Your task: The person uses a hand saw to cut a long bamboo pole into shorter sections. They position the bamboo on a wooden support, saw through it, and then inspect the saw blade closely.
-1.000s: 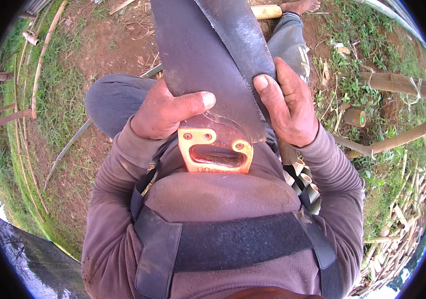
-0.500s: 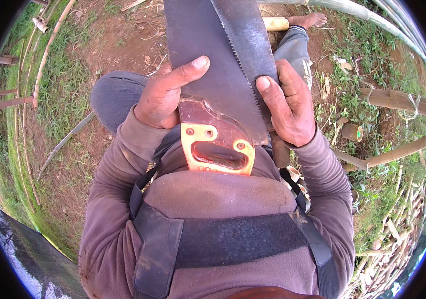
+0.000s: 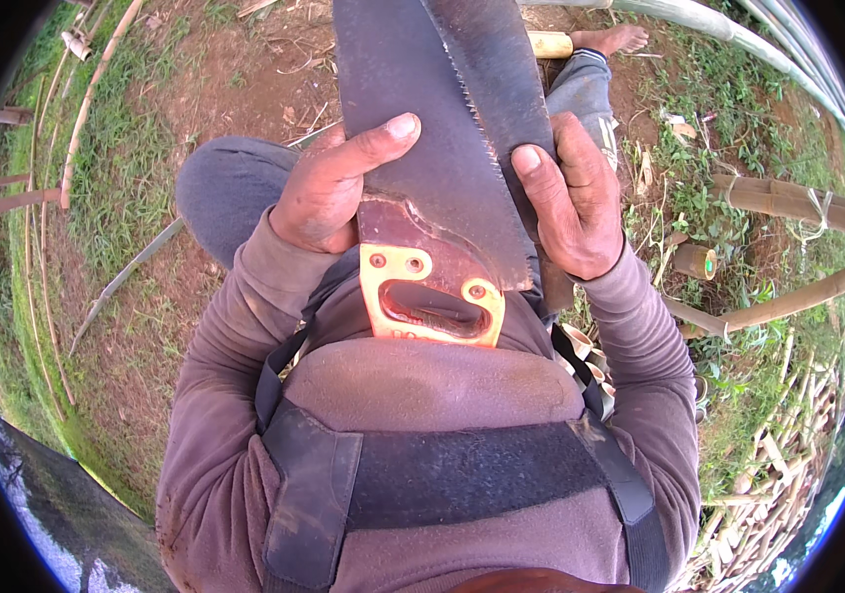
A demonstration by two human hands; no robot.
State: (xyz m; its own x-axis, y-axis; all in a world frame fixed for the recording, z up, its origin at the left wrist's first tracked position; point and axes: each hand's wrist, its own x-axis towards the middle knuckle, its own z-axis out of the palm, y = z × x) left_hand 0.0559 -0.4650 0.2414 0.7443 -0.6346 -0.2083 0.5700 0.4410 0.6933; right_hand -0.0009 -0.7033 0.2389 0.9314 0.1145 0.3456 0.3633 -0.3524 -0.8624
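A handsaw (image 3: 418, 138) lies over my lap, its orange-and-brown handle (image 3: 432, 296) against my belly and its blade pointing away. My left hand (image 3: 334, 183) grips the blade's left edge just above the handle, thumb on the flat face. In my right hand (image 3: 576, 203) is a broad dark blade, probably a machete (image 3: 502, 79), with the thumb on its flat side. The saw's toothed edge overlaps this second blade along its length. Below my right hand shows a brown wooden piece (image 3: 556, 284), likely its handle. The far ends of both blades run out of the picture.
My bent left knee (image 3: 235, 193) is beside the saw; a trouser leg with a bare foot (image 3: 620, 40) stretches out beyond. Bamboo poles (image 3: 788, 203) and a cut bamboo piece (image 3: 696, 261) lie at right. A long flat blade (image 3: 126, 287) rests on the grass at left.
The saw blade and the second blade have shifted slightly to the right at their far ends. My right hand has moved up a little; both hands keep their hold.
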